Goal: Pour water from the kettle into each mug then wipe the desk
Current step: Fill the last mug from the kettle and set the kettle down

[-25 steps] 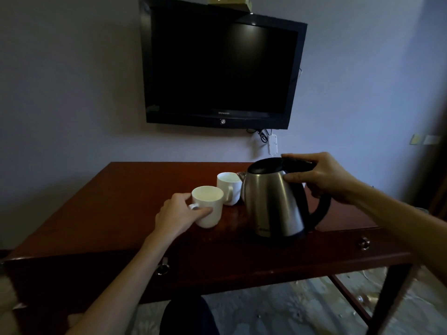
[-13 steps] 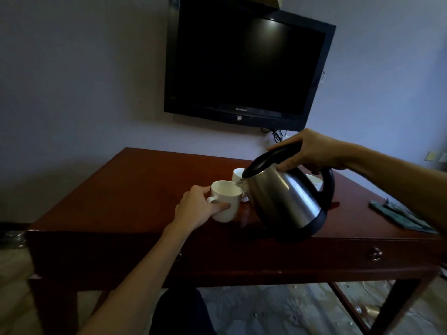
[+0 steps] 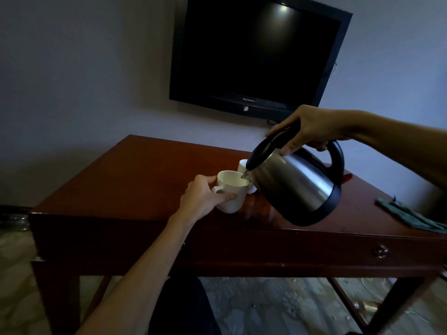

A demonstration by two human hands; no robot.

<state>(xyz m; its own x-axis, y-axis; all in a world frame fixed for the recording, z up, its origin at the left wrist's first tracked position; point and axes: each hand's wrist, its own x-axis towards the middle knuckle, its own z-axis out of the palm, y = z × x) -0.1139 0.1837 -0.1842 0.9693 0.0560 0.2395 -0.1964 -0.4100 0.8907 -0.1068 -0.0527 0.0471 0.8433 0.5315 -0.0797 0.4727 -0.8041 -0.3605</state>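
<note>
a single head-worn wide-angle view looks forward and down from close in front of the desk (image 3: 145,170), tilted, taking in the desk top, wall television (image 3: 258,54) and floor beneath.

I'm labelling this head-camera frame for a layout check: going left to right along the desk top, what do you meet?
Left hand holding the near mug → kettle, tilted with its spout at that mug's rim, gripped by the right hand → green cloth lying by the desk's right edge.
</note>
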